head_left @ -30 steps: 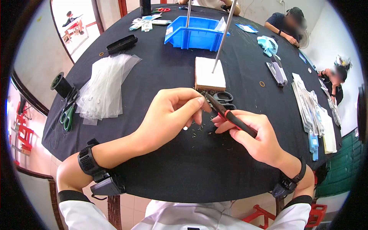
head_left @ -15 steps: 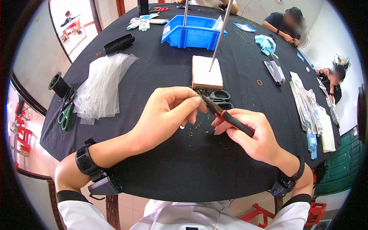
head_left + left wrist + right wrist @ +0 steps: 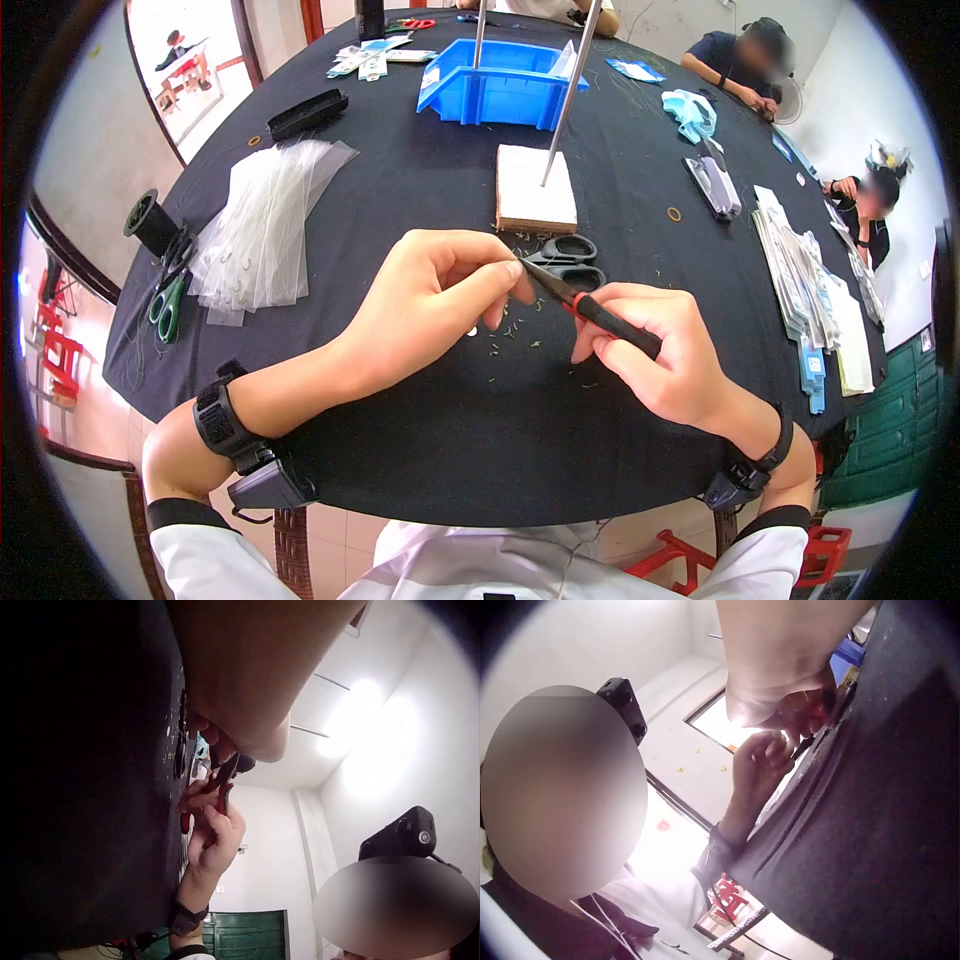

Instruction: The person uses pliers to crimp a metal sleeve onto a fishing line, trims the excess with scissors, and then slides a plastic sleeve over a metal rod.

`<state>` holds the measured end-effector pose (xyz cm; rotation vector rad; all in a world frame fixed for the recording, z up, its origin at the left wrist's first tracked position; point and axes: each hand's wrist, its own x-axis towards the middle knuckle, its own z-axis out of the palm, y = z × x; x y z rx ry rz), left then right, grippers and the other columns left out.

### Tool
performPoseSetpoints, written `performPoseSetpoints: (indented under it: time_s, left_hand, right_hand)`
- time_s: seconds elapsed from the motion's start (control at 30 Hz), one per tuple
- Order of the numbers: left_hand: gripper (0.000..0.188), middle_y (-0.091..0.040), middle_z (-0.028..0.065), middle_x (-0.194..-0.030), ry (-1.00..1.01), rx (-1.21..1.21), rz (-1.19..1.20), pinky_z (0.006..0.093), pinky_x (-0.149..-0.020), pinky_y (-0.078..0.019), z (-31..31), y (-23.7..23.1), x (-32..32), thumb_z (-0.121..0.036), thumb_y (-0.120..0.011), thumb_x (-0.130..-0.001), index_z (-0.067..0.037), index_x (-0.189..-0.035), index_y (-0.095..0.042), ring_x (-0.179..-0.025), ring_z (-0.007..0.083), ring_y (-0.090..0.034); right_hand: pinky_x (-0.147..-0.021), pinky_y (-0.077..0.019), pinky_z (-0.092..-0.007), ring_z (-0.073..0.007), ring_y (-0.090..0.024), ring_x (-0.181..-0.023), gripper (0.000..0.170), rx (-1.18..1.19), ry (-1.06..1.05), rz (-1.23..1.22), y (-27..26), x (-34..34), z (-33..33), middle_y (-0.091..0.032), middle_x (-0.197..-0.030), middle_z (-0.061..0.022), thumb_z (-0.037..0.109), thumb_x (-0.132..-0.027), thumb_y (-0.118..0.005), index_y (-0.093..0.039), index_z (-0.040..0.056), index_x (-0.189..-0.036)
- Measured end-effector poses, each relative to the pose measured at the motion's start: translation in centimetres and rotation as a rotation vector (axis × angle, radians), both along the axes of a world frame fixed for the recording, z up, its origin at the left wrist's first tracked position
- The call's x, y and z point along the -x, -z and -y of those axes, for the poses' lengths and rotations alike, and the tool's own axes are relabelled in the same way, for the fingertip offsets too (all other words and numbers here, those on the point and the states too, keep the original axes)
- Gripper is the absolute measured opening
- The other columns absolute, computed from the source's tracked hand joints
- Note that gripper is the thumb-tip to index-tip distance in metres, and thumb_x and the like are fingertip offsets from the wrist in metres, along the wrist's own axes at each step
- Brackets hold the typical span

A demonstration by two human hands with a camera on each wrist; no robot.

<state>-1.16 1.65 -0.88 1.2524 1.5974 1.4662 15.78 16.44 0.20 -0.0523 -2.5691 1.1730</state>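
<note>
In the head view the left hand [image 3: 430,310] has thumb and forefinger pinched together on something too small to make out. The right hand [image 3: 665,355] grips dark pliers [image 3: 622,326] with red trim, their narrow tip at the left fingertips. Behind the pliers lie black scissors [image 3: 572,249], partly covered by the left hand. From the left wrist view, the pliers [image 3: 226,771] rise out of the right hand [image 3: 216,844] towards the left hand's fingers. The right wrist view shows the left hand [image 3: 756,771] close to the right hand [image 3: 795,705].
A white-topped block [image 3: 535,187] with a metal rod and a blue bin [image 3: 490,98] stand beyond the hands. Clear bags [image 3: 262,230], green scissors [image 3: 167,308] and a thread spool [image 3: 150,220] lie left; a stapler [image 3: 713,184] and white packets [image 3: 795,260] lie right.
The pliers' tip has come back from beyond the left fingertips to right beside them, and the handles look closer together. The left hand has kept its pinch. The head view has shifted slightly.
</note>
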Motion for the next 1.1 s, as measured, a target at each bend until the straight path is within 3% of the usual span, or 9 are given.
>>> performPoseSetpoints:
  time_s: [0.17, 0.47, 0.8, 0.9, 1.0, 1.03, 1.1]
  left_hand:
    - [0.025, -0.05, -0.003, -0.058, 0.008, -0.026, 0.007, 0.0178, -0.045, -0.03, 0.0, -0.1, 0.0, -0.019, -0.05, -0.092, 0.0, -0.084, -0.064, -0.05, 0.0017, -0.04]
    - [0.026, -0.048, -0.0037, -0.057, -0.002, -0.01, -0.03, 0.0175, -0.044, -0.028, 0.2, -0.3, 0.1, -0.019, -0.05, -0.091, 0.0, -0.08, -0.063, -0.049, 0.0014, -0.039]
    - [0.028, -0.048, -0.0025, -0.055, -0.015, -0.033, -0.052, 0.018, -0.045, -0.0295, 0.1, -0.2, 0.1, -0.018, -0.049, -0.091, 0.001, -0.076, -0.063, -0.049, 0.0024, -0.041]
    - [0.028, -0.053, -0.0001, -0.06, -0.021, -0.008, -0.068, 0.0177, -0.046, -0.034, 0.2, -0.2, 0.3, -0.019, -0.048, -0.092, 0.002, -0.083, -0.064, -0.051, 0.0039, -0.046]
    - [0.029, -0.058, 0.0042, -0.07, -0.127, -0.03, 0.085, 0.0191, -0.049, -0.0411, -0.1, -0.5, -0.1, -0.022, -0.047, -0.093, 0.003, -0.092, -0.063, -0.055, 0.0076, -0.053]
    - [0.03, -0.061, 0.0065, -0.08, -0.084, -0.048, 0.138, 0.0214, -0.052, -0.0465, -0.1, -0.4, 0.3, -0.023, -0.048, -0.093, 0.003, -0.1, -0.061, -0.064, 0.0107, -0.058]
    - [0.029, -0.061, 0.0066, -0.082, -0.06, -0.112, 0.136, 0.0221, -0.052, -0.047, -0.5, 0.2, 0.6, -0.023, -0.049, -0.093, 0.003, -0.099, -0.061, -0.068, 0.0111, -0.059]
  right_hand:
    - [-0.054, -0.0413, -0.0282, -0.0174, -0.055, -0.058, 0.01, 0.029, -0.014, 0.019, -0.2, -0.1, 0.0, -0.06, -0.071, -0.0107, 0.003, -0.072, -0.053, -0.062, -0.0012, -0.07]
    - [-0.066, -0.0473, -0.0283, -0.0211, -0.062, -0.07, 0.009, 0.075, -0.017, -0.059, 0.2, 0.2, 0.4, -0.062, -0.076, -0.012, 0.002, -0.076, -0.055, -0.062, -0.0032, -0.073]
    - [-0.051, -0.0413, -0.0298, -0.0192, -0.056, -0.054, 0.018, 0.01, 0.015, -0.07, 0.2, 0.2, 0.5, -0.058, -0.065, -0.0104, 0.007, -0.082, -0.058, -0.059, -0.0011, -0.066]
    - [-0.048, -0.0397, -0.0288, -0.018, -0.055, -0.051, 0.021, 0.018, 0.041, -0.06, 0.0, 0.1, 0.8, -0.057, -0.062, -0.0098, 0.008, -0.083, -0.058, -0.058, -0.0007, -0.064]
    - [-0.047, -0.0376, -0.0279, -0.0161, -0.052, -0.049, 0.022, 0.036, 0.032, -0.052, -0.2, 0.1, 1.0, -0.056, -0.061, -0.0091, 0.008, -0.083, -0.058, -0.057, -0.0004, -0.063]
    - [-0.046, -0.037, -0.0279, -0.0155, -0.052, -0.048, 0.022, 0.041, 0.026, -0.041, -0.2, 0.0, 0.9, -0.055, -0.06, -0.0088, 0.009, -0.084, -0.058, -0.057, -0.0003, -0.063]
    - [-0.046, -0.0359, -0.0279, -0.0141, -0.05, -0.048, 0.023, 0.05, 0.015, -0.024, -0.1, 0.0, 0.7, -0.055, -0.06, -0.0081, 0.009, -0.084, -0.058, -0.057, -0.0001, -0.063]
